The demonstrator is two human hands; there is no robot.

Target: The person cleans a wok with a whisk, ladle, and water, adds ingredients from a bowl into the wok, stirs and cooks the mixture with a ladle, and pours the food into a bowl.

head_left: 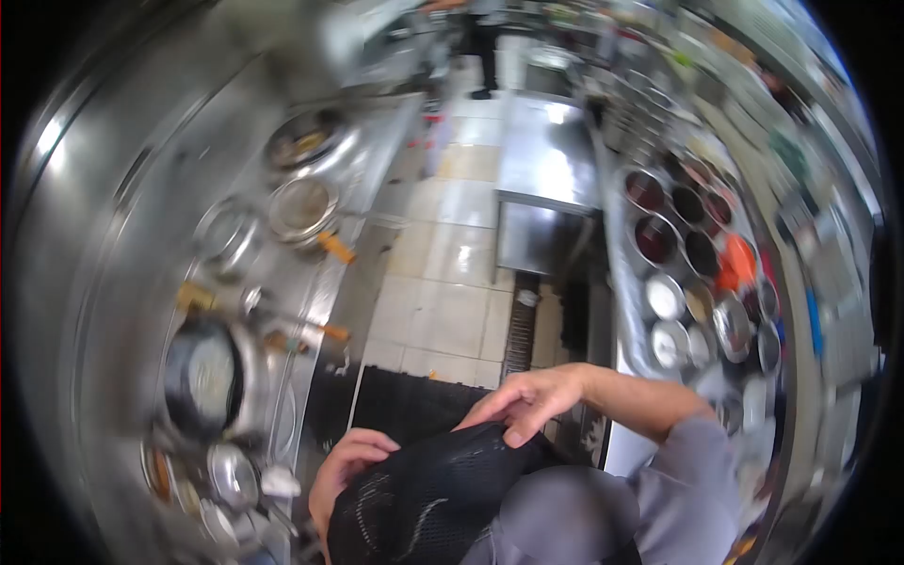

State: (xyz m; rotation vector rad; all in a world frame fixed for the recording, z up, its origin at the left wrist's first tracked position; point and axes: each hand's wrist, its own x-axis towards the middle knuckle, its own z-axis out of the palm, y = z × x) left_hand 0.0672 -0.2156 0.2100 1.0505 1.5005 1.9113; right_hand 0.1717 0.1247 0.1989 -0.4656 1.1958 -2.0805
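Observation:
A black mesh cap [424,504] with pale stitching lies between my hands at the bottom centre, close to my chest. My right hand [537,395] reaches in from the right and pinches its upper edge between thumb and fingers. At the cap's left side, my left hand [341,471] has its fingers curled against the edge, and part of the palm is hidden behind the fabric. A grey sleeve [692,490] covers my right upper arm.
On the left steel counter stand a dark wok [202,377], a strainer [303,207] and a ladle [292,315]. Pots of dark sauce [656,237] line the right counter. Beyond the tiled floor [424,311] are a steel table [548,151] and another person [485,56].

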